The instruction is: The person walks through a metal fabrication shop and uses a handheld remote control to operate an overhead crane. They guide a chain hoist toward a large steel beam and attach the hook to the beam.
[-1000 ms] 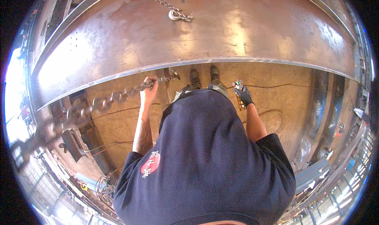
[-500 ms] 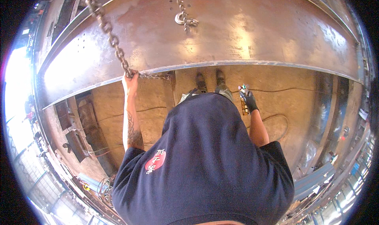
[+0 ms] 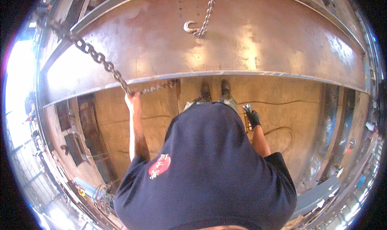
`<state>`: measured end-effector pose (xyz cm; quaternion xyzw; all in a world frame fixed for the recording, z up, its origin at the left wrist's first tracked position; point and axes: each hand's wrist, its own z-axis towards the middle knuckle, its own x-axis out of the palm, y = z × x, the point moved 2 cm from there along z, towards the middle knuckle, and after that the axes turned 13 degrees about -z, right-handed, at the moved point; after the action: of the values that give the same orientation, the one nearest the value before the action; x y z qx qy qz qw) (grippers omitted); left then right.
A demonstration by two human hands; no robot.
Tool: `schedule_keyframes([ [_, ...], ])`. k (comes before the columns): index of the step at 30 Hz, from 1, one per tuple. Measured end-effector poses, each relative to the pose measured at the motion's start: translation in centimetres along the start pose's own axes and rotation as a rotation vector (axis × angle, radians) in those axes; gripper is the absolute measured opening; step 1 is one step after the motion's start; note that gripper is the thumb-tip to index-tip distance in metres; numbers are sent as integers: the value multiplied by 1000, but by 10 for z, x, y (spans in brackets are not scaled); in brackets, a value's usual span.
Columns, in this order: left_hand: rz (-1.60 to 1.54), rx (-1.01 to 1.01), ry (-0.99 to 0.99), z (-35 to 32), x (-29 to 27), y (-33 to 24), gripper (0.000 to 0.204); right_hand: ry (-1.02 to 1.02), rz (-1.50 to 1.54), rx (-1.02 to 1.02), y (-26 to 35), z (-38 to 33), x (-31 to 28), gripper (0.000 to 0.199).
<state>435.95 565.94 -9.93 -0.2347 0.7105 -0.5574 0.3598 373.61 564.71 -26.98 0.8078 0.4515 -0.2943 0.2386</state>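
My bare left hand [image 3: 133, 99] is closed round a heavy steel chain [image 3: 98, 57] near the front edge of a large steel beam [image 3: 153, 40]. From this grip the chain slopes up to the upper left, while a blurred length trails off to the right. My right hand [image 3: 253, 118], in a dark glove, is wrapped round a slim hand-held controller [image 3: 246, 119] with a row of light buttons, low on my right side. Over the beam's wide brown face hangs a second chain [image 3: 209, 12] with a steel hook [image 3: 190, 27] at its lower end.
My dark boots [image 3: 225, 89] stand on the brown floor [image 3: 193, 93] close to the beam. A cable [image 3: 288, 133] loops across the floor at right. Steel pieces [image 3: 76, 143] lie to the left, with blue beams [image 3: 318, 193] at the lower right.
My left hand appears lower in view, and its chain now slants further left. The hanging chain has shifted right, its hook now pointing left. My right hand still grips the controller.
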Motion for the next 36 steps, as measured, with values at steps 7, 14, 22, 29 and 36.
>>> schedule_keyframes([
  [7, -350, -119, -200, -9, -8, 8, 20, 124, 151, -30, 35, -23, -45, 80],
  [14, -435, -36, -90, 0, -22, 10, 17, 28, 76, -55, 42, -21, -50, 79],
  [22, -128, -200, 14, -67, 7, -26, 23, -43, 108, -62, 37, -21, -33, 79],
  [29, 42, -78, 212, -28, 27, -36, 38, -101, 32, 2, -18, 6, -5, 80],
  [36, 65, 123, 140, -20, 61, -74, 39, -98, 66, 127, -16, -2, 9, 75],
])
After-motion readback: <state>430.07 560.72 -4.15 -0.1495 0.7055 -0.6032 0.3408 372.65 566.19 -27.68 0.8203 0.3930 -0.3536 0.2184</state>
